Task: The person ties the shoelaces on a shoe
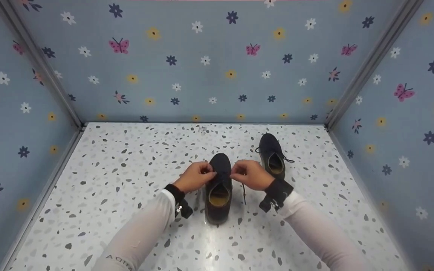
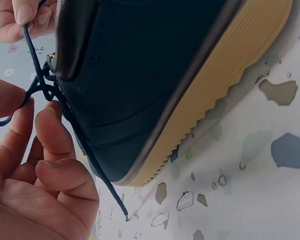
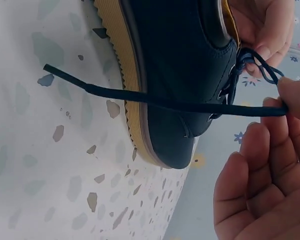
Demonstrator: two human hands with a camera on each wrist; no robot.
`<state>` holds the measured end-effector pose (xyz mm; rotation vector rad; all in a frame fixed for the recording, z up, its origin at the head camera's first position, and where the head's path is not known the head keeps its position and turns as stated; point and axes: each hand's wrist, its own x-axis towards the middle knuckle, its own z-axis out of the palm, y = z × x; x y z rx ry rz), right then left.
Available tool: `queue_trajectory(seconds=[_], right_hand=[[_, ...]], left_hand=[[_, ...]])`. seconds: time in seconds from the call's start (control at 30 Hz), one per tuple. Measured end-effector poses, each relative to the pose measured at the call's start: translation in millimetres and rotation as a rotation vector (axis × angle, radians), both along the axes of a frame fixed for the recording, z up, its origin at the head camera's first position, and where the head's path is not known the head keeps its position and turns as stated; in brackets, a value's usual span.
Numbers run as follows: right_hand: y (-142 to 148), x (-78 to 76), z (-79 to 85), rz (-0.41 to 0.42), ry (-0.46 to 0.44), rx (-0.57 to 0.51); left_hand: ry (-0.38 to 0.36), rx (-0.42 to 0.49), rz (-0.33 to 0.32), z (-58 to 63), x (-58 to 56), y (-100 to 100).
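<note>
A dark blue lace-up shoe (image 1: 218, 212) with a ridged tan sole (image 2: 210, 85) stands on the floor between the two hands, toe pointing away. On its left side, the left hand (image 1: 197, 176) pinches the dark shoelace (image 2: 44, 89) between thumb and forefinger, close to a crossing of laces over the eyelets. Opposite it, the right hand (image 1: 252, 175) pinches another stretch of the lace (image 3: 190, 106) between thumb and fingertip. One loose lace end trails from that pinch past the sole; another hangs down the shoe's other side. The remaining right fingers are loosely bent.
A matching dark shoe (image 1: 269, 145) stands farther off to the right, its laces spread to both sides. Speckled white flooring (image 1: 145, 150) surrounds both shoes. Blue panels (image 1: 209, 45) printed with flowers and butterflies enclose the back and both sides.
</note>
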<state>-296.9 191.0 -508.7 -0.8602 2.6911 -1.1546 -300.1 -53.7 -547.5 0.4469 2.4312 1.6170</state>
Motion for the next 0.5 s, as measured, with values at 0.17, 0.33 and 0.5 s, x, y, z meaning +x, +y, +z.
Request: queue_trajectory(seconds=[0.17,0.33,0.5], right_hand=[[-9.8,-8.0,0.1,-0.031,-0.010,0.046],[-18.3,-14.5,-3.8,-0.012,-0.029,0.130],[-23.1,-18.4,-6.6,0.038,0.019,0.172]], left_hand=[[0.016,0.006,0.010,0.8,2.2,-0.7],[0.021,0.020,-0.002,2.8,4.7,-0.5],[0.027,0.029,-0.014,1.8,4.1,-1.1]])
